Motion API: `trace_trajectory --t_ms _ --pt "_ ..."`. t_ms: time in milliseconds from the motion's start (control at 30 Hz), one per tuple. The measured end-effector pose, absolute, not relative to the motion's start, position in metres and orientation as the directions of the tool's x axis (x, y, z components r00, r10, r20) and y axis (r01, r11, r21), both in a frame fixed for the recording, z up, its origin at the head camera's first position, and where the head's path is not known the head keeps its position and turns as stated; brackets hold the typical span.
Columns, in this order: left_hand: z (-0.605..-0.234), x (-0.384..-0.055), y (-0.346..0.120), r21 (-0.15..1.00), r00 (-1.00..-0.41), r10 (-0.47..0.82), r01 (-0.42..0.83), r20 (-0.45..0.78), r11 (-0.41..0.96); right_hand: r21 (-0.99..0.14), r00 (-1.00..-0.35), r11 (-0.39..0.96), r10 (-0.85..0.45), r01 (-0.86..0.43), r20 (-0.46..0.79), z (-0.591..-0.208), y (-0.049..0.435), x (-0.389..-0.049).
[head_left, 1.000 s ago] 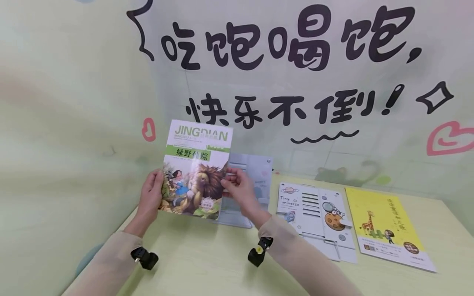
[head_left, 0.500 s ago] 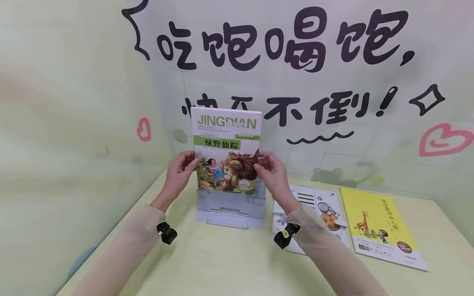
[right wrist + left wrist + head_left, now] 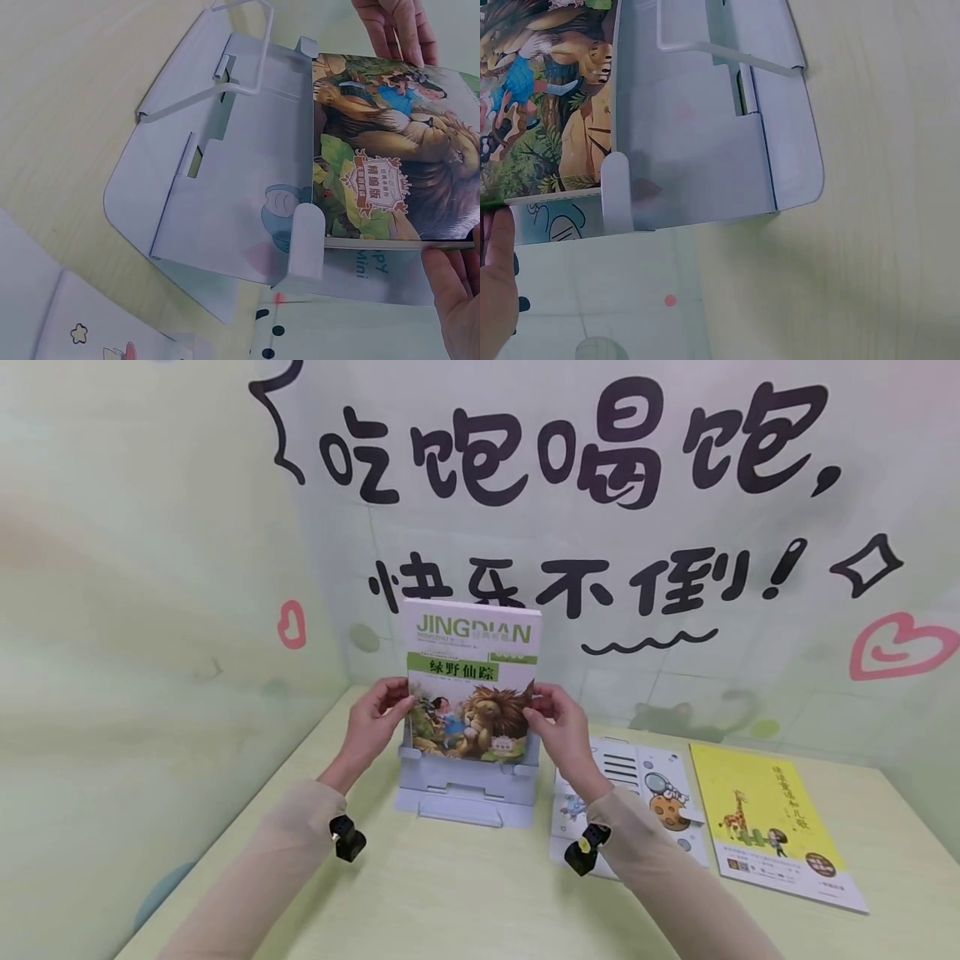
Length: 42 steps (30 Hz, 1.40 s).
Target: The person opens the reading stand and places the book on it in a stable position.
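Note:
A children's book [image 3: 472, 681] with a girl and a lion on its cover leans upright against a pale blue-grey book stand [image 3: 465, 785]. In the right wrist view, the lower edge of the book [image 3: 390, 157] lies at the stand's two small ledge tabs [image 3: 306, 236]. My left hand [image 3: 375, 714] grips the book's left edge, thumb at the front. On the opposite edge, my right hand [image 3: 561, 725] pinches the cover between thumb and fingers. Most of the stand's back panel is hidden behind the book; a strip of the stand [image 3: 697, 135] shows below it in the left wrist view.
To the right lies a folded white book stand [image 3: 667, 793] with astronaut drawings, partly behind my right forearm. Beyond it is a yellow book [image 3: 772, 810] with a giraffe on the cover. The pale wooden table [image 3: 420, 893] meets a printed wall at the back and left.
Both hands have carried the book from the left to in front of the stand, straightened it, then lowered it onto the ledge tabs.

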State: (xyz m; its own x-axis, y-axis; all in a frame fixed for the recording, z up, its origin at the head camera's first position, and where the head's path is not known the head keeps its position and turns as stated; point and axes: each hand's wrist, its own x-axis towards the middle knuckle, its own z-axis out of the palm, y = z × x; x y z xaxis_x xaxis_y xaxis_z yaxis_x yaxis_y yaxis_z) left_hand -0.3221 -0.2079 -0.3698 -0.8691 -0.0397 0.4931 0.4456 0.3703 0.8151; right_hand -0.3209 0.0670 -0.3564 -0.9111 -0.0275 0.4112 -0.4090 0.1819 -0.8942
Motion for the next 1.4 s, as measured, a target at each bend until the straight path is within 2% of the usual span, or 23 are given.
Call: trace_trajectory --t_ms 367,500,733,900,1000,1233,1400 --pt "-0.379 -0.323 -0.207 0.799 -0.867 -0.072 0.418 0.493 0.433 -0.805 -0.872 0.378 -0.012 -0.457 0.490 -0.368 0.065 -0.319" --pt "-0.384 -0.323 -0.206 0.804 -0.875 -0.093 0.388 0.474 0.451 -0.746 -0.849 0.452 -0.050 -0.488 0.526 -0.375 0.064 -0.318" --pt "-0.396 -0.318 -0.204 0.793 -0.894 -0.121 0.312 0.432 0.523 -0.490 -0.776 0.672 -0.206 -0.554 0.596 -0.384 0.064 -0.312" --pt "-0.401 -0.313 -0.204 0.754 -0.894 -0.113 0.291 0.433 0.590 -0.374 -0.730 0.714 -0.277 -0.591 0.624 -0.388 0.065 -0.309" --pt "-0.402 -0.311 -0.204 0.703 -0.882 -0.101 0.293 0.460 0.648 -0.361 -0.723 0.715 -0.286 -0.598 0.629 -0.390 0.065 -0.307" --pt "-0.403 -0.307 -0.204 0.632 -0.877 -0.088 0.267 0.472 0.728 -0.462 -0.795 0.710 -0.229 -0.531 0.562 -0.392 0.066 -0.306" --pt "-0.400 -0.306 -0.202 0.636 -0.883 -0.094 0.253 0.459 0.729 -0.440 -0.773 0.721 -0.207 -0.535 0.600 -0.392 0.067 -0.307"
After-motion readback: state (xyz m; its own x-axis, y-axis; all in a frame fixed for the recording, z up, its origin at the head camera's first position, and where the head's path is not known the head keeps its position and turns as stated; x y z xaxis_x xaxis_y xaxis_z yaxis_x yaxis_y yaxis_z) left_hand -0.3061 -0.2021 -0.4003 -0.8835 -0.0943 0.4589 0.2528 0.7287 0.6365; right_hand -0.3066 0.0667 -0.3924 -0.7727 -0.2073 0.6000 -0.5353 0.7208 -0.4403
